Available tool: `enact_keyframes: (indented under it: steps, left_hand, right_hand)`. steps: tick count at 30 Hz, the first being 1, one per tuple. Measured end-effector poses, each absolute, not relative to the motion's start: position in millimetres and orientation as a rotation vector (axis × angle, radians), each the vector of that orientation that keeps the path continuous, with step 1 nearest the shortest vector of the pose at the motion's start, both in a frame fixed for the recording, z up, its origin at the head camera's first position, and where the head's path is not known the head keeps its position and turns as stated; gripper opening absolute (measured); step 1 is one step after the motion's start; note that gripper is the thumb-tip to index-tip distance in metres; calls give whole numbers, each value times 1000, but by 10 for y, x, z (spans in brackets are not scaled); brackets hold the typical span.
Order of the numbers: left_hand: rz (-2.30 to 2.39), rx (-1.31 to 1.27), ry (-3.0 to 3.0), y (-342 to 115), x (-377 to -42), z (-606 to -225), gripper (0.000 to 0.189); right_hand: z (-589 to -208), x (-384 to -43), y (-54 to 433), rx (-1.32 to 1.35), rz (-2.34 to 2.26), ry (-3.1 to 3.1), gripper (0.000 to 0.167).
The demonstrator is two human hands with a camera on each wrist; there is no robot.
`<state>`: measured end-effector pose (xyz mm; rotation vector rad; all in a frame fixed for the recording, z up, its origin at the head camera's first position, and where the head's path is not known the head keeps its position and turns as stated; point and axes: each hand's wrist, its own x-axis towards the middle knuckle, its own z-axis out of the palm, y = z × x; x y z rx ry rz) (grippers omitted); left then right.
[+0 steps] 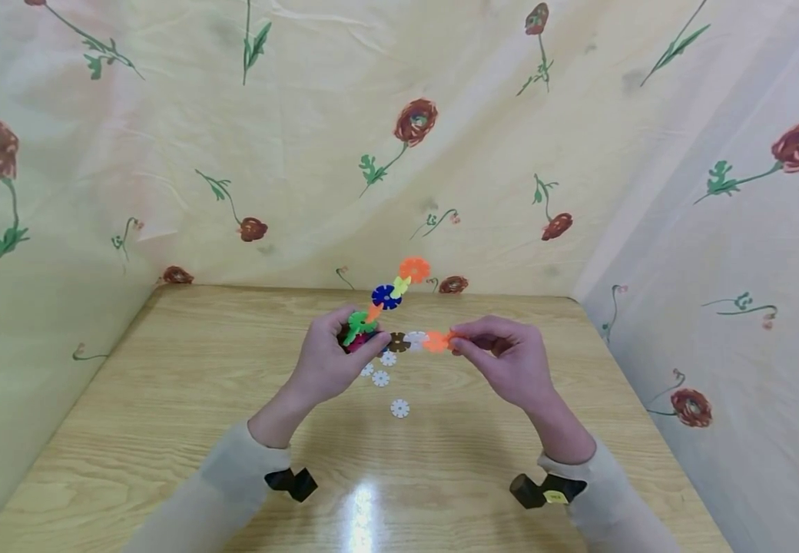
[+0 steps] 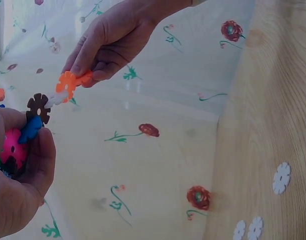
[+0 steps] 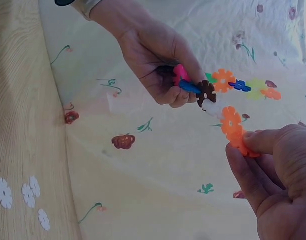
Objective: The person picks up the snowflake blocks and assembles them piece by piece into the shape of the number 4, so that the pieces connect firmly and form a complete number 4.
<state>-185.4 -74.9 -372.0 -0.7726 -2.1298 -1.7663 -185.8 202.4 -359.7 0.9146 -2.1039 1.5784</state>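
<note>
My left hand (image 1: 326,353) grips the middle of a chain of slotted plastic snowflake discs, above the table. One branch slants up and away: a green disc (image 1: 361,322), a small orange one, a dark blue disc (image 1: 386,297), a yellow one and an orange disc (image 1: 414,269) at the tip. Toward the right run a pink disc (image 2: 13,143), a blue disc (image 2: 30,130), a brown disc (image 1: 398,342), a white disc (image 1: 416,341) and an orange disc (image 3: 230,120). Thumb and fingers of my right hand (image 1: 510,359) pinch another orange disc (image 3: 237,143) at that end.
Several loose white discs (image 1: 400,408) lie flat on the wooden table (image 1: 185,384) below and in front of the hands. A flowered cloth (image 1: 316,192) hangs behind the table and along both sides.
</note>
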Motion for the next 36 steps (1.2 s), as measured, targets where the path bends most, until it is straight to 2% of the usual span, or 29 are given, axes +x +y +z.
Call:
enact_keyframes:
  steps: [15, 36]
  left_hand:
    - [-1727, -767, -2139, -760, -1848, -3678, 8]
    - [-1696, -828, -2053, -750, -1845, -3698, 11]
  right_hand:
    - [-3627, -1898, 2012, 983, 1608, -2047, 21]
    - [-3668, -1862, 1962, 931, 1592, -2005, 17]
